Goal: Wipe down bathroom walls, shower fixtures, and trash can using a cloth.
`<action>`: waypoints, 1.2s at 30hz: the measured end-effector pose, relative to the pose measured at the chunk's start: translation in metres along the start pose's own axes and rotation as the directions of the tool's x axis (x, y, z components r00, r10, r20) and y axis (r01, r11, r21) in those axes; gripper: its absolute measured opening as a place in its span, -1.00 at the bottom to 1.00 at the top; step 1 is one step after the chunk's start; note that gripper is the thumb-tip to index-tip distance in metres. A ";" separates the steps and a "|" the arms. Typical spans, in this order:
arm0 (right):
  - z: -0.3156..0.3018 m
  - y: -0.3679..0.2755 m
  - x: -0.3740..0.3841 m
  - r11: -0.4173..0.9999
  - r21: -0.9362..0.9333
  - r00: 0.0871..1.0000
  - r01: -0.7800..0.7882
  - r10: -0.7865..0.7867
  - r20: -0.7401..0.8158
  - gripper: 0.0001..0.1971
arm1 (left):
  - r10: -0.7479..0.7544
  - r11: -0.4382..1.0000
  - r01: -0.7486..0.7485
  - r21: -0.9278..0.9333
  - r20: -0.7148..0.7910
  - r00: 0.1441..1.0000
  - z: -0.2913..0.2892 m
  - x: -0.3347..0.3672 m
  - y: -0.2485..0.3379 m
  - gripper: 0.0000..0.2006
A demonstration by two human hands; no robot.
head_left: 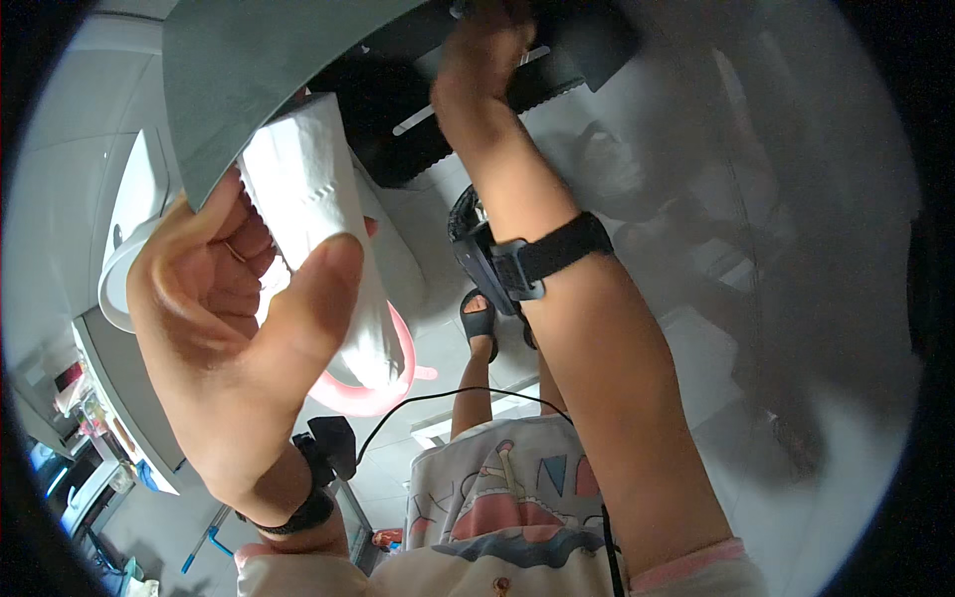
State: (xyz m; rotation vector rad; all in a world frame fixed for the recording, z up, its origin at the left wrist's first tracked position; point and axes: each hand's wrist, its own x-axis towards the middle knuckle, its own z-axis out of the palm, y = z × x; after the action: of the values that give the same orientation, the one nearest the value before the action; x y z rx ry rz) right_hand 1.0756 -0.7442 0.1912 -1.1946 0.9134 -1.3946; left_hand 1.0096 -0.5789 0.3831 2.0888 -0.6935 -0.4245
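A bundle of white tissue paper [308,179], long and upright, is held between the thumb and fingers of my left hand [229,338]. Its top end touches the edge of a raised dark grey panel [269,80], which looks like the cover of a dispenser. Beyond it lies the black inside of that dispenser [388,90], with light slots and a toothed edge. My right hand [484,60] reaches up into this black part; its fingers are in shadow and cut by the upper rim of the picture. Black straps with small devices circle both wrists.
Below the tissue shows a pink ring-shaped rim [403,368], perhaps of a bin. A white rounded fixture [119,284] stands at the left, above a counter [129,398] with small items. A black cable [448,391] crosses in front of me. Glossy grey tiles [786,269] fill the right.
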 end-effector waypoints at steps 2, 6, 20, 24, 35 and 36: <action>0.016 -0.012 -0.010 0.978 -0.202 0.998 -0.060 0.054 -0.038 -0.71 | -0.005 0.999 0.005 -0.040 -0.002 1.000 0.001 0.003 -0.002 -0.52; 0.000 -0.030 -0.053 0.995 -0.023 0.969 0.093 -0.085 0.232 -0.85 | 0.043 0.998 -0.045 -0.042 -0.039 0.998 0.002 -0.002 -0.003 -0.50; 0.024 -0.032 -0.003 0.968 0.236 0.996 0.081 -0.072 -0.046 -0.63 | -0.059 0.983 0.073 -0.166 0.087 0.994 -0.004 0.000 0.003 -0.36; 0.030 -0.041 -0.026 0.986 0.153 0.998 -0.061 0.066 -0.022 -0.92 | -0.051 0.982 0.069 -0.178 0.105 0.993 -0.006 0.002 0.004 -0.38; -0.002 -0.031 0.018 0.356 -0.842 0.896 0.406 0.028 0.444 -0.69 | -0.114 0.986 0.126 -0.105 0.114 0.987 -0.013 0.000 0.001 -0.46; -0.021 -0.042 0.051 -0.037 -0.864 0.859 0.503 -0.092 0.504 -0.62 | -0.068 0.985 0.090 -0.144 0.155 0.986 -0.004 0.006 0.011 -0.46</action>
State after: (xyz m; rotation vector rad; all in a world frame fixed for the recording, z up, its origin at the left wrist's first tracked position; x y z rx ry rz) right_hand 1.0479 -0.7887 0.2362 -2.8239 1.5361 -0.5627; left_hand 1.0125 -0.5850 0.3940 1.9599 -0.6453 -0.6635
